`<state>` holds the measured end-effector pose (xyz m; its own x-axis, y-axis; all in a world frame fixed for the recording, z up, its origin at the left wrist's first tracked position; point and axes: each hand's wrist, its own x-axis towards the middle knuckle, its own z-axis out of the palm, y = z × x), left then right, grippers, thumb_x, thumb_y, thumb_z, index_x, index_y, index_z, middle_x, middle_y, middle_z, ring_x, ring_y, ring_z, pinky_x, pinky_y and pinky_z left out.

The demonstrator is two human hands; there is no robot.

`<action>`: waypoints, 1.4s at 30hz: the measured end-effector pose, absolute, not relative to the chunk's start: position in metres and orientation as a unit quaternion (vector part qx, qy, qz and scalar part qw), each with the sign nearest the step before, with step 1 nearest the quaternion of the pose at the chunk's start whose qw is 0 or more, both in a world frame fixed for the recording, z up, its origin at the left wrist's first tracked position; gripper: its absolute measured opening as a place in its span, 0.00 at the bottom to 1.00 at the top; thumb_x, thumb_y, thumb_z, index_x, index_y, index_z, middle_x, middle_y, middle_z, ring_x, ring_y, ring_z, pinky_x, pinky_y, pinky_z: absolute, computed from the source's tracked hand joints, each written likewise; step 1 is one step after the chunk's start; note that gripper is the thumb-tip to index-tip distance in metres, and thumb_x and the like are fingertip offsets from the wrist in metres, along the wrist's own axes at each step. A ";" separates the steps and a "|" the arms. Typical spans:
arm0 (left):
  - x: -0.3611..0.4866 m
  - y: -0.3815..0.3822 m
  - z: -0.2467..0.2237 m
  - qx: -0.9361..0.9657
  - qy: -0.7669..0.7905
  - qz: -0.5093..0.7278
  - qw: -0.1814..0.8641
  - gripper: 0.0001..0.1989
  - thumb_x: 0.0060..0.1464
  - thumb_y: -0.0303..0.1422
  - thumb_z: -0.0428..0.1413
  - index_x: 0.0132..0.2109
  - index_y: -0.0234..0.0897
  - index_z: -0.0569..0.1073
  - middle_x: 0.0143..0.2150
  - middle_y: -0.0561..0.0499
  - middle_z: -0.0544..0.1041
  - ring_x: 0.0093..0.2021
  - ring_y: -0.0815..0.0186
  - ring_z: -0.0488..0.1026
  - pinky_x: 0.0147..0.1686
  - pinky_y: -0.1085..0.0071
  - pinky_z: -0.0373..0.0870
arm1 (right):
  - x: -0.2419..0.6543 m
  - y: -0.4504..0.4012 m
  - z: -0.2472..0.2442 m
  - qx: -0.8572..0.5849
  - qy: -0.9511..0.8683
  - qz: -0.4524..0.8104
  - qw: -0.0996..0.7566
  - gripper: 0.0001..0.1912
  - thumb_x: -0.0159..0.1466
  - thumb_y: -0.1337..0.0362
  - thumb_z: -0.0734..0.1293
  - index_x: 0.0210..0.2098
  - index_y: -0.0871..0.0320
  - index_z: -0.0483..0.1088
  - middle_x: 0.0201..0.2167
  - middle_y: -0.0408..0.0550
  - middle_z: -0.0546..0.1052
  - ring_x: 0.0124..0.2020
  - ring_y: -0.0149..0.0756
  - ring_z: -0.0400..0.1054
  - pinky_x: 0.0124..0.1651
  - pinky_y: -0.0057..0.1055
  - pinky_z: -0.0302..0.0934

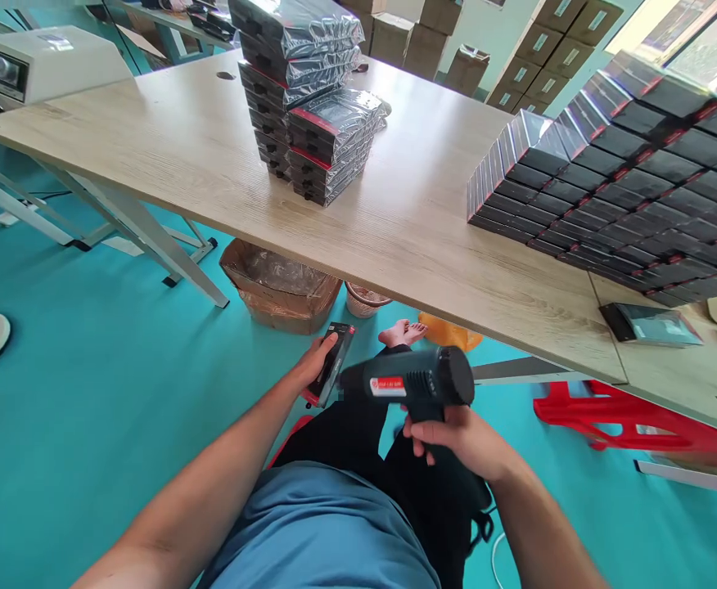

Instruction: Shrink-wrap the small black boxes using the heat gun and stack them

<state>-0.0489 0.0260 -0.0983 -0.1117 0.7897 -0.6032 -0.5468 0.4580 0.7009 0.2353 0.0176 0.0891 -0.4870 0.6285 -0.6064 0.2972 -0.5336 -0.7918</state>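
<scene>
My right hand [450, 438] is wrapped round the handle of a dark heat gun [417, 380] with a red and white label. Its nozzle points left, close to a black and red box [331, 364] that my left hand [317, 358] grips over my lap. The box is tilted, and my thumb lies across its face; my other left fingers are mostly hidden behind it. On the table [192, 155] stands a stack of film-wrapped boxes [334, 147], with loose shiny plastic at their ends.
A large block of wrapped boxes [629, 188] fills the table's right side, with a single box [650, 324] before it. Underneath are an open carton [281, 286] and a small bin [364, 301]. A red plastic stool [616, 417] is at right, a beige machine [51, 65] at left.
</scene>
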 end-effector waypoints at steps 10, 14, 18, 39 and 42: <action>-0.042 0.029 -0.068 -0.042 0.309 0.583 0.750 0.26 0.61 0.50 0.53 0.54 0.32 0.75 0.46 0.39 0.81 0.46 0.52 0.80 0.47 0.55 0.78 | 0.266 -0.045 0.061 -0.498 -0.355 0.752 0.246 0.19 0.57 0.54 0.78 0.42 0.59 0.79 0.36 0.52 0.80 0.31 0.39 0.72 0.31 0.34 0.66; -0.025 0.035 -0.064 -0.027 0.319 0.554 0.769 0.27 0.63 0.49 0.50 0.54 0.30 0.76 0.41 0.40 0.82 0.42 0.53 0.81 0.45 0.57 0.78 | 0.265 -0.052 0.059 -0.500 -0.324 0.746 0.297 0.22 0.57 0.55 0.78 0.47 0.59 0.78 0.36 0.52 0.80 0.31 0.39 0.72 0.30 0.34 0.67; -0.016 0.037 -0.057 0.006 0.342 0.512 0.788 0.31 0.63 0.51 0.49 0.56 0.30 0.77 0.40 0.39 0.83 0.40 0.51 0.81 0.43 0.55 0.78 | 0.266 -0.043 0.056 -0.507 -0.280 0.738 0.346 0.22 0.57 0.56 0.78 0.47 0.60 0.78 0.36 0.51 0.80 0.31 0.37 0.72 0.30 0.30 0.68; -0.021 0.033 -0.067 0.030 0.428 0.361 0.828 0.25 0.62 0.51 0.53 0.41 0.31 0.80 0.33 0.37 0.82 0.30 0.54 0.80 0.33 0.63 0.78 | 0.274 -0.009 0.049 -0.483 -0.076 0.764 0.420 0.15 0.53 0.64 0.78 0.40 0.60 0.80 0.33 0.47 0.78 0.29 0.31 0.70 0.26 0.23 0.69; -0.016 0.036 -0.063 0.009 0.432 0.381 0.818 0.22 0.62 0.49 0.53 0.38 0.33 0.79 0.29 0.42 0.81 0.27 0.57 0.79 0.31 0.64 0.78 | 0.264 -0.013 0.064 -0.477 -0.186 0.774 0.373 0.17 0.53 0.61 0.78 0.42 0.61 0.80 0.33 0.48 0.79 0.28 0.32 0.71 0.26 0.25 0.67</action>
